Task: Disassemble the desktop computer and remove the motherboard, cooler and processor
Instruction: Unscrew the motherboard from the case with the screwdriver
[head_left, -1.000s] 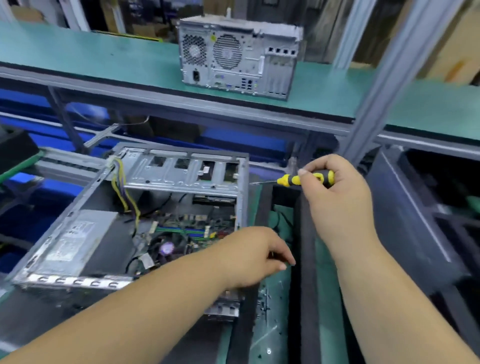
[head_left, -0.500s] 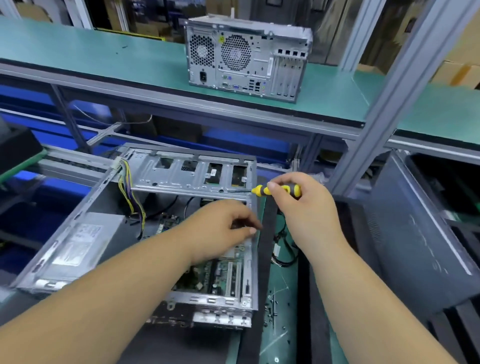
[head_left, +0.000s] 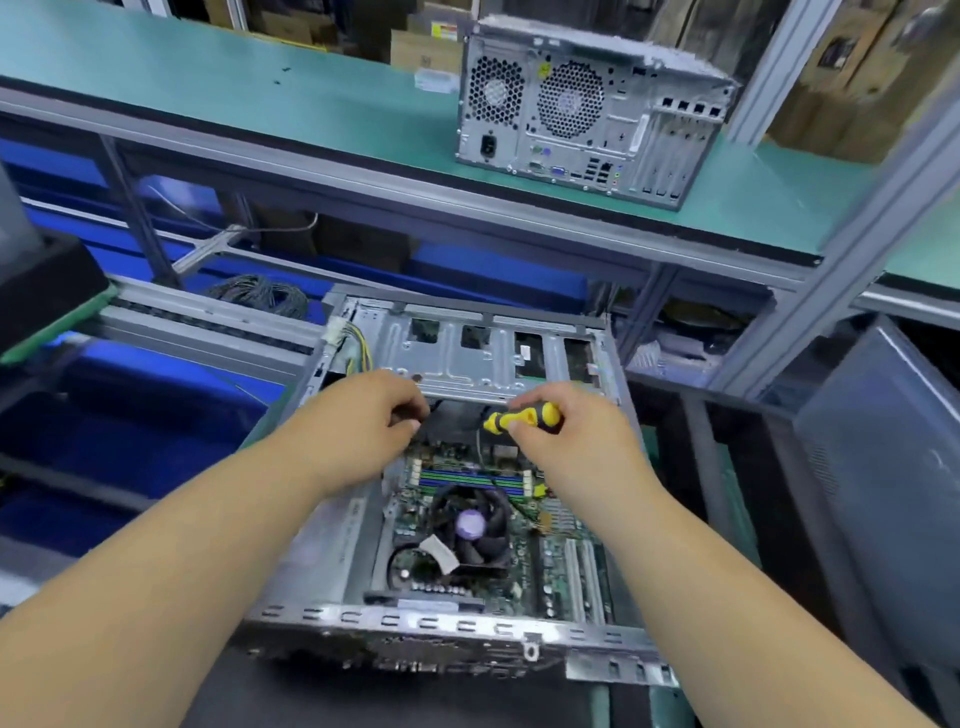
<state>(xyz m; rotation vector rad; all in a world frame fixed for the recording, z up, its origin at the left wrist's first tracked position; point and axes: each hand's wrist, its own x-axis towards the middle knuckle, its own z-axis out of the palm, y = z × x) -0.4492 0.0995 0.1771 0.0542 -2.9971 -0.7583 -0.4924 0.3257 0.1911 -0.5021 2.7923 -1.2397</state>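
Fingers (head_left: 514, 423) gripping yellow-black screwdriver (head_left: 524, 418), labels unreadable

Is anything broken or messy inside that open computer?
Nothing looks broken. The open case lies on its side. A loose bit of white tape lies crooked against the cooler fan, and a yellow-wired plug hangs free at the case's far left corner.
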